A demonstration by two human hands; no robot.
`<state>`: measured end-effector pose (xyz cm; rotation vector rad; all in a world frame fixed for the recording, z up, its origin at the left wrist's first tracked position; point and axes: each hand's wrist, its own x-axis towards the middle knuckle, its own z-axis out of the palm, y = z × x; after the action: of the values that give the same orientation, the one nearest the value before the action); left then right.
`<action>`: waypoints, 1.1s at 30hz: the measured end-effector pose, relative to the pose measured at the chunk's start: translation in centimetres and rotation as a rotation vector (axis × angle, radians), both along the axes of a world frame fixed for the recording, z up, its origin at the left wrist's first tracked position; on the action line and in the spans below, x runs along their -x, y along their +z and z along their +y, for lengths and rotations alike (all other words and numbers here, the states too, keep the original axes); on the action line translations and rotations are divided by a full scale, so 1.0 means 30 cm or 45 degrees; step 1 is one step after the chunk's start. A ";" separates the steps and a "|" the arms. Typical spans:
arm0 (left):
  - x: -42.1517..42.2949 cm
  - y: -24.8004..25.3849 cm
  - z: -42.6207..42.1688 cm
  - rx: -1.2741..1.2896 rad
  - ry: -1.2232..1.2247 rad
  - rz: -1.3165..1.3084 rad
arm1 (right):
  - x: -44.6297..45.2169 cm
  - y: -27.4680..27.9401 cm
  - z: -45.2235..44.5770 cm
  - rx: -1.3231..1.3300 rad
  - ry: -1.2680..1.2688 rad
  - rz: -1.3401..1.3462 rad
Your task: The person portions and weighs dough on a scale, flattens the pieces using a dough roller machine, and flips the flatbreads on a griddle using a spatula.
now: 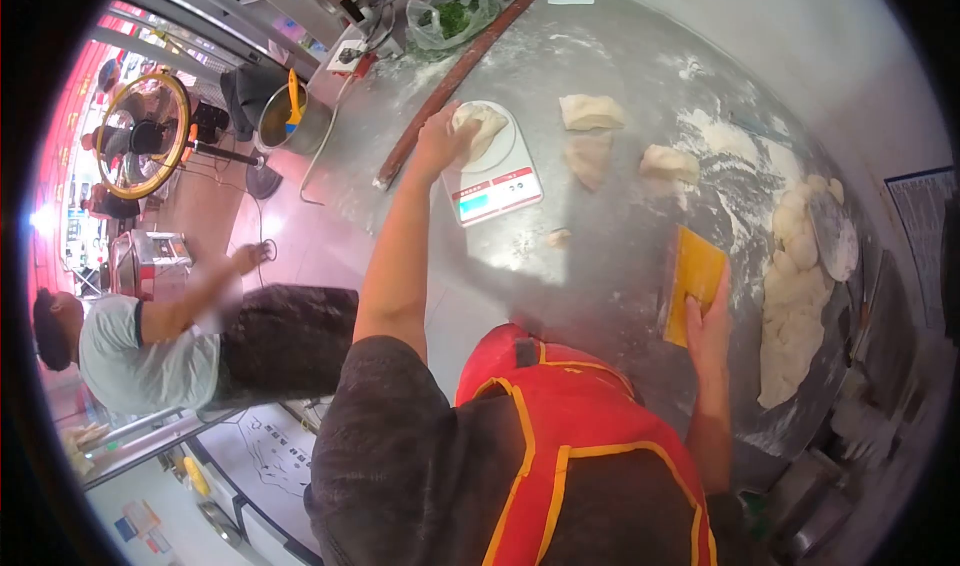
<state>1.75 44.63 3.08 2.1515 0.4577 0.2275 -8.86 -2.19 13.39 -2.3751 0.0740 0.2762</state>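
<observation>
My left hand [442,144] grips a lump of dough [482,134] on the round plate of a white kitchen scale [500,198]. The scale has a red-edged front and a lit blue display, too small to read. In my right hand [708,324] is a yellow dough scraper [698,271], held upright over the table beside the dough. Between my hands lie a pale dough piece [590,113], another dough piece [588,161], a third dough piece [670,163] and a small dough scrap [558,237]. A long mass of dough [792,316] stretches along the right.
A long wooden rolling pin [455,81] lies left of the scale, near a plastic bag of chopped greens [450,16]. Flour [725,146] dusts the steel table [630,56]. At left are a metal pot [312,126], a fan [140,136] and another person [150,356].
</observation>
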 end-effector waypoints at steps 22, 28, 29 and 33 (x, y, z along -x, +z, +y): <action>0.183 0.015 -0.060 0.208 0.218 0.001 | -0.153 0.046 0.380 -0.190 0.566 -0.228; 0.045 0.013 -0.138 -0.314 0.275 0.112 | -0.126 -0.007 0.302 -0.095 0.507 -0.448; 0.035 0.021 -0.155 -0.271 0.301 0.118 | -0.117 -0.003 0.275 -0.038 0.469 -0.429; 0.011 0.045 -0.214 0.092 0.225 0.115 | -0.066 0.025 0.138 0.103 0.257 -0.328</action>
<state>1.42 38.20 4.44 2.0576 0.6996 0.2092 -6.87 1.96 14.15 -2.4808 -0.2818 0.0612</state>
